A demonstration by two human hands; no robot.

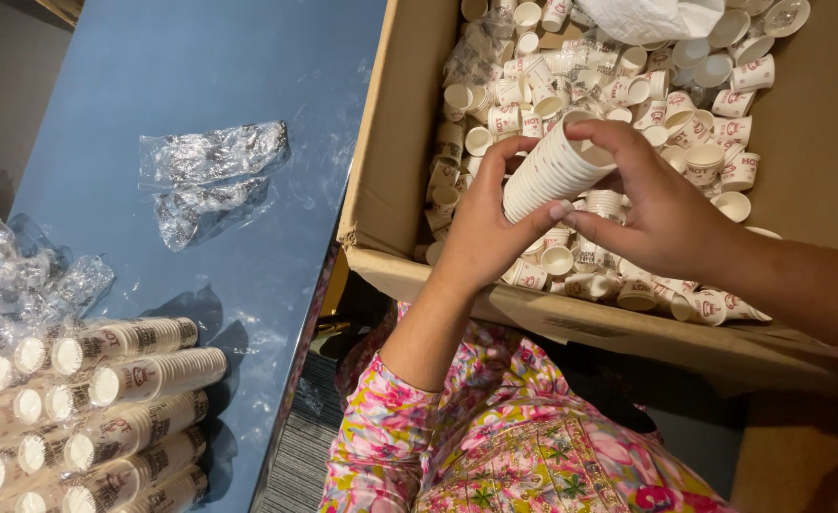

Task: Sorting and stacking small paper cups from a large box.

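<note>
Over an open cardboard box (390,142), both my hands hold one stack of small white paper cups (552,171), nested and tilted, its open end toward the upper right. My left hand (480,233) wraps the stack's lower end from the left. My right hand (661,214) grips the upper end, fingers curled over the top cup's rim and thumb under the stack. Beneath them the box is filled with several loose small white cups with red print (713,123), lying every way.
A blue table (200,66) stands left of the box. On it lie crumpled clear plastic sleeves (212,166) and, at the lower left, several finished cup stacks (124,399) laid in rows. White crumpled paper (656,17) sits in the box's far end.
</note>
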